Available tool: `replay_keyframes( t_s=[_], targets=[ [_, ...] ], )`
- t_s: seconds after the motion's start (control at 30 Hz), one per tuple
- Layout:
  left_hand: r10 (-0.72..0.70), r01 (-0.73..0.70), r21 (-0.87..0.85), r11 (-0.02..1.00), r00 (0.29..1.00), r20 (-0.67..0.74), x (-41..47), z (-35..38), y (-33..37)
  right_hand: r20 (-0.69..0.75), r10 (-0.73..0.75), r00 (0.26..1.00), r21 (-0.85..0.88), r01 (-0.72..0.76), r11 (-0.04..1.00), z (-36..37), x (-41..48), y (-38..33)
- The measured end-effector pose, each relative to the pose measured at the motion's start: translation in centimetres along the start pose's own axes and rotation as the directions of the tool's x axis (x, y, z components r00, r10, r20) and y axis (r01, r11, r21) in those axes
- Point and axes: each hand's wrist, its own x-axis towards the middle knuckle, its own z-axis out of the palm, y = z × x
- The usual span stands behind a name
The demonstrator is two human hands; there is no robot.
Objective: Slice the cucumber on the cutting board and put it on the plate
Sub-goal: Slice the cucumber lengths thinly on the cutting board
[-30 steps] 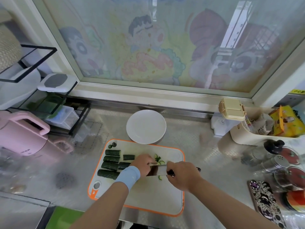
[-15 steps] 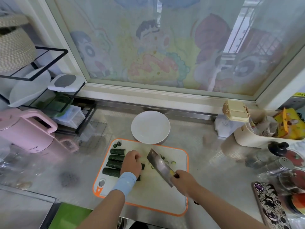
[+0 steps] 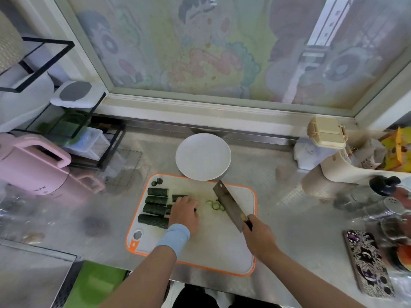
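Our left hand curls over a cucumber section lying left-to-right, just left of the cleaver gripped in our right hand.

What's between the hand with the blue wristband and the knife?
A few thin cucumber slices lie on the cutting board between the left hand and the cleaver, in the head view.

Soft daylight enters through the window; counter shows mild sheen; edges bowed, slightly blurred.
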Motion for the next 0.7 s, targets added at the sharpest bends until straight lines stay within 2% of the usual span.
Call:
replay_keyframes(
  t_s=[0.27, 0.53, 0.7],
  targets=[
    [-0.026, 0.027, 0.011, 1.000, 0.998, -0.060, -0.1, -0.1, -1.1, 0.111, -0.151, 0.982, -0.048, 0.157, 0.986, 1.9, -0.6, -1.7],
    [0.050, -0.049, 0.079, 0.996, 0.999, -0.004, -0.4, 0.7, -0.3, -0.063, -0.057, 0.996, -0.099, 0.051, 0.994, 0.0, 0.2, -0.4],
    [0.007, -0.006, 0.006, 1.000, 1.000, -0.030, -0.4, 0.7, 0.0, 0.012, -0.179, 0.984, -0.082, 0.180, 0.980, 1.0, -0.6, -1.5]
  ],
)
